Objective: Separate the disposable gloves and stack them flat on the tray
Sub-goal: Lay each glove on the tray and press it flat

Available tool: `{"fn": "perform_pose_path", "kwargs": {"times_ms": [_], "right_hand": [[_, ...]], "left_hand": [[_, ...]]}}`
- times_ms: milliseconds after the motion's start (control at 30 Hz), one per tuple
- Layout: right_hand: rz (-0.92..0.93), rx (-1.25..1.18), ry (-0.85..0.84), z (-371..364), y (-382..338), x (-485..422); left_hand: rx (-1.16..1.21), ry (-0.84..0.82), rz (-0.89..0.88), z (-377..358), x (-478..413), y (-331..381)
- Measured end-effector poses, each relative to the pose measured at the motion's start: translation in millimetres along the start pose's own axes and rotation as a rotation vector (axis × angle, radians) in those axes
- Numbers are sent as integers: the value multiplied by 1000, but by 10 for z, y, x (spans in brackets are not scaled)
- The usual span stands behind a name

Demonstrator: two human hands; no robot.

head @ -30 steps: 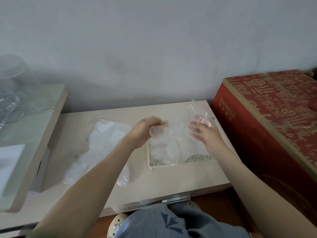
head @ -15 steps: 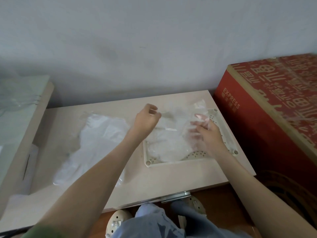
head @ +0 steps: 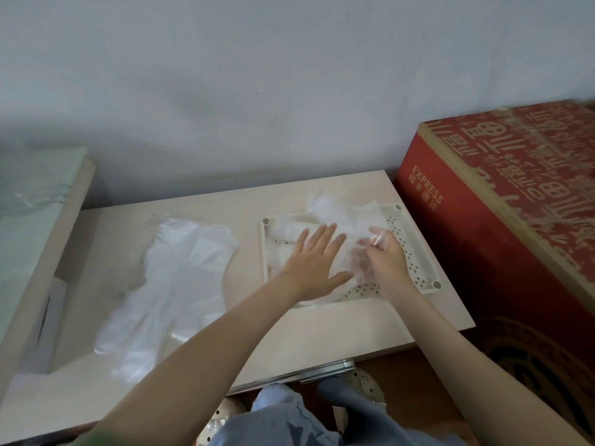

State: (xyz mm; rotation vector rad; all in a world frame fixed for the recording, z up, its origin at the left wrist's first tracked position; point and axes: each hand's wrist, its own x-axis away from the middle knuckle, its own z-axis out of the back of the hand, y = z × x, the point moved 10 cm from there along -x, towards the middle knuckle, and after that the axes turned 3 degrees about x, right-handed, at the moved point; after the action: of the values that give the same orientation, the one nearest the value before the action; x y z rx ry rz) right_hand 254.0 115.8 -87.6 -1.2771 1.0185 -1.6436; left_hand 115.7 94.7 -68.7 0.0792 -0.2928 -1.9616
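The top glove (head: 325,207) lies on the tray (head: 415,252), over the stack (head: 286,231) laid there, its far end bunched up and spilling past the tray's back rim. My left hand (head: 314,262) is flat on it, fingers (head: 325,235) straight and spread, pressing the film down so it lies smooth and can't slide. My right hand (head: 384,260) is at the glove's right side, fingers (head: 375,239) curled and pinching the film, partly under the clear plastic; I judge it is drawing the glove taut against the left palm. The tray sits at the right end of the surface (head: 322,326), near enough that both hands reach it easily. To the left, well apart from the tray, the pile of gloves (head: 180,275) lies spread on the same surface, I'd guess kept separate so sorted and unsorted don't mix. A red box (head: 502,220) stands just beside the surface on the right, with a pale wall (head: 289,91) behind
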Motion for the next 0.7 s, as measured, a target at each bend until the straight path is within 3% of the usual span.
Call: {"fn": "perform_pose_path", "kwargs": {"times_ms": [233, 567, 700], "right_hand": [[-19, 76, 60, 161, 49, -84], [44, 319, 225, 474, -103, -127], [301, 789, 324, 353, -461, 21]], "left_hand": [[-80, -231, 78, -356, 23, -271], [-98, -227, 49, -399, -15, -305], [-117, -216, 18, -389, -34, -297]]}}
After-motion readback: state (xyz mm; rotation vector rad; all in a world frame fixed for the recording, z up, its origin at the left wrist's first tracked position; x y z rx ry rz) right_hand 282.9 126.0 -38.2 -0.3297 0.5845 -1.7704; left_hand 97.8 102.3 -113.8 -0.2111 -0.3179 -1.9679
